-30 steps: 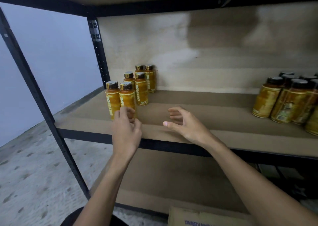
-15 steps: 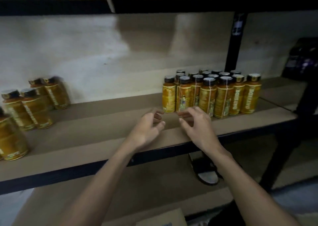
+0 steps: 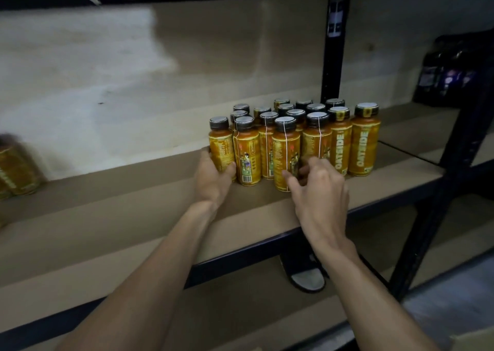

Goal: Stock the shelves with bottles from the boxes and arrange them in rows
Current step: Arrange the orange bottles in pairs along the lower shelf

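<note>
Slightly right of frame centre, on the shelf (image 3: 120, 211): clustered upright Oatside bottles (image 3: 340, 139). Left hand (image 3: 213, 174) wrapping the leftmost bottle (image 3: 220, 147) low, right hand (image 3: 318, 190) curled about a front bottle (image 3: 284, 150). Likely full, heavy, slick-sleeved; grip mid-body, not caps (image 3: 285, 122).

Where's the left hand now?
Head view, centre: the left hand grips the leftmost bottle of the cluster on the shelf, left of the right hand.

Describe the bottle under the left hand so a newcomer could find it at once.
Find the black upright post at the back of the rack; a cluster of orange bottles stands on the shelf before it. The wanted bottle is the front one at the cluster's far left, gripped low by the left hand. It alone has bare shelf on its left.
</note>
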